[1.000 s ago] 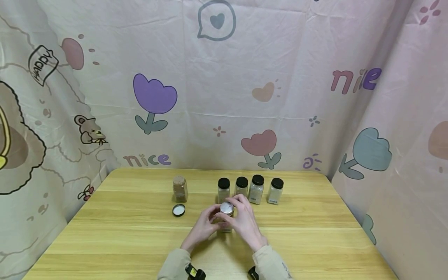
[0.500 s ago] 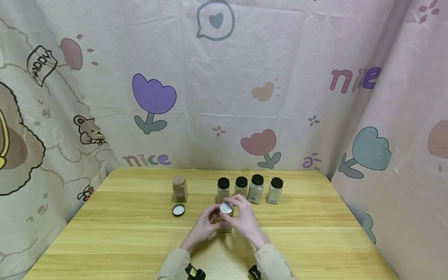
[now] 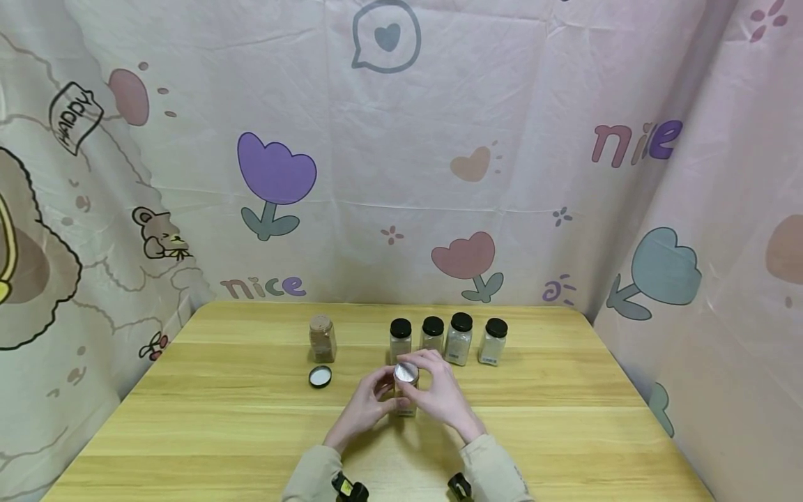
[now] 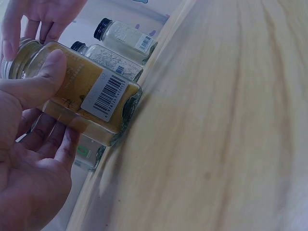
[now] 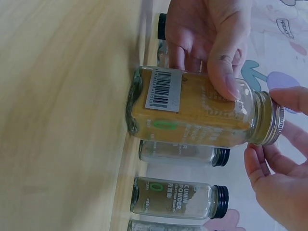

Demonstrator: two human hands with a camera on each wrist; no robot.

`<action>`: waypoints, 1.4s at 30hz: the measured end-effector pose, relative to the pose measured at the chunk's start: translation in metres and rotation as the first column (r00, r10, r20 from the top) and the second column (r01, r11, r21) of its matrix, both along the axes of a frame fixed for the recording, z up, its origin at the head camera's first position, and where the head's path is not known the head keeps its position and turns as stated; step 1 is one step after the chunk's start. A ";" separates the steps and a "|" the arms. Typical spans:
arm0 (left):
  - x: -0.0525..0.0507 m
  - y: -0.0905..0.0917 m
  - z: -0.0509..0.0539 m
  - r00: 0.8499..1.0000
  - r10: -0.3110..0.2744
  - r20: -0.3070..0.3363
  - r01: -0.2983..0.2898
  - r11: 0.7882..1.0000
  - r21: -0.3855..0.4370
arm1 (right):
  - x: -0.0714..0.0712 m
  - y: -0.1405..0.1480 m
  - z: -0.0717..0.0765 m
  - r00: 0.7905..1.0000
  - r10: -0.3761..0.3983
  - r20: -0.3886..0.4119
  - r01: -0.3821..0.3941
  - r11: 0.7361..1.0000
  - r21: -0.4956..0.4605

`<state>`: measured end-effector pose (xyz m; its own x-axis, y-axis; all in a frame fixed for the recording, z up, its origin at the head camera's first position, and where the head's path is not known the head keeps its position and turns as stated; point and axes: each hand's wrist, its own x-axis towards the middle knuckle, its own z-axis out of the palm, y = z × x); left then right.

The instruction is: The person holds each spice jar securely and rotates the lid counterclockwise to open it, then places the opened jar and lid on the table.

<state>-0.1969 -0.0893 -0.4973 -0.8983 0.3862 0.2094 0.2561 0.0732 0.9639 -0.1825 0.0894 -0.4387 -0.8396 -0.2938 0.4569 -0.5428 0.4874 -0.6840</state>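
A square glass spice jar [image 5: 187, 108] of orange-brown powder stands upright on the table in front of the person, barcode label low on its side. My left hand [image 3: 365, 408] grips its body, thumb on the near face, fingers round the far side, as the left wrist view shows. At the top, my right hand [image 3: 442, 394] pinches the rim of the silver metal lid [image 5: 275, 121] between thumb and fingers. The lid sits on the jar's neck.
Behind the hands stand several black-capped spice jars, including a cumin powder jar [image 5: 175, 198] and a rightmost jar [image 3: 493, 341]. To the left are a brown-topped jar [image 3: 323, 339] and an upturned black cap [image 3: 320, 377]. A printed cloth [image 3: 376, 265] hangs behind the table [image 3: 219, 418].
The right wrist and sleeve have shifted slightly to the right, the fingers staying at the silver lid's rim. The left hand and the jar have hardly moved.
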 end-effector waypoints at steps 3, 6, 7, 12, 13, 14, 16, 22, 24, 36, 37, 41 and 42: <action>0.000 0.000 0.000 1.000 -0.007 -0.002 0.007 1.000 0.002 | -0.001 0.003 0.000 0.999 0.045 0.003 -0.045 0.999 -0.010; 0.000 0.000 0.000 1.000 -0.001 -0.007 0.001 1.000 -0.003 | -0.002 0.006 0.000 0.997 0.081 0.003 -0.081 0.997 -0.016; 0.000 0.000 0.000 1.000 0.005 -0.005 -0.005 1.000 -0.005 | -0.002 0.006 0.000 0.996 0.089 0.007 -0.089 0.996 -0.020; -0.001 -0.002 0.001 0.999 0.040 0.000 -0.040 0.999 -0.017 | -0.003 0.006 -0.001 0.992 0.125 -0.011 -0.126 0.990 -0.063; -0.001 -0.003 0.001 0.999 0.052 0.005 -0.051 0.999 -0.017 | -0.003 0.006 -0.002 0.991 0.135 -0.024 -0.136 0.988 -0.074; -0.001 -0.004 0.001 0.998 0.062 0.007 -0.062 0.998 -0.015 | -0.003 0.005 -0.002 0.989 0.144 -0.036 -0.147 0.985 -0.086; -0.001 -0.005 0.001 0.996 0.083 0.008 -0.083 0.996 -0.011 | -0.003 0.004 -0.003 0.986 0.162 -0.045 -0.167 0.979 -0.115; -0.006 -0.009 0.001 0.990 0.140 0.012 -0.140 0.990 0.002 | -0.006 0.001 -0.009 0.977 0.213 0.004 -0.206 0.949 -0.240; -0.009 -0.010 0.002 0.987 0.163 0.016 -0.163 0.987 0.008 | -0.006 0.000 -0.011 0.971 0.237 0.028 -0.219 0.932 -0.290; -0.021 -0.024 0.006 0.958 0.286 -0.015 -0.286 0.958 -0.015 | -0.011 0.000 -0.018 0.940 0.309 0.144 -0.223 0.877 -0.425; -0.022 -0.025 0.006 0.954 0.299 -0.015 -0.299 0.954 -0.017 | -0.011 0.000 -0.018 0.937 0.310 0.163 -0.217 0.879 -0.425; -0.026 -0.030 0.009 0.941 0.336 -0.022 -0.337 0.941 -0.036 | -0.013 -0.001 -0.020 0.912 0.316 0.261 -0.188 0.888 -0.420; -0.028 -0.031 0.010 0.938 0.346 -0.014 -0.346 0.937 -0.042 | -0.014 -0.001 -0.020 0.903 0.320 0.286 -0.183 0.890 -0.418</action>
<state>-0.2245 -0.1207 -0.4872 -0.9767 0.0607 0.2057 0.2138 0.1998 0.9562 -0.1961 0.0879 -0.4585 -0.8818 -0.3822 0.2764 -0.3138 0.0379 -0.9487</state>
